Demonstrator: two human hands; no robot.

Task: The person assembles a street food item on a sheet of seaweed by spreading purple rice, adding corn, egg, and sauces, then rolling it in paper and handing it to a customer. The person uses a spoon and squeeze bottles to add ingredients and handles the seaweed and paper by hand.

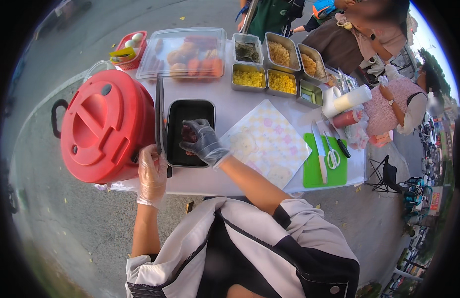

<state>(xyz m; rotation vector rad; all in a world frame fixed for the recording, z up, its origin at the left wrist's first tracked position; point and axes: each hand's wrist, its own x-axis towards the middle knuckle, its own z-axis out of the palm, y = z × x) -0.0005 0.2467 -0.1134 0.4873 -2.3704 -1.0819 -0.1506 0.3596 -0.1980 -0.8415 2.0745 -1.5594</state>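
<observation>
My left hand, in a clear plastic glove, grips the lower end of a dark, flat lid held up on edge. That lid stands between a large red round tub and a deep black rectangular pan. Over the pan, my gloved right hand is curled around a dark reddish-purple clump of food. A few dark bits lie on the pan's bottom below the fingers. What the clump is made of is too blurred to tell.
A patterned sheet lies right of the pan. Beyond it are a green cutting board with a knife and scissors. Metal food containers, a clear lidded box and a red basket line the back. People stand behind.
</observation>
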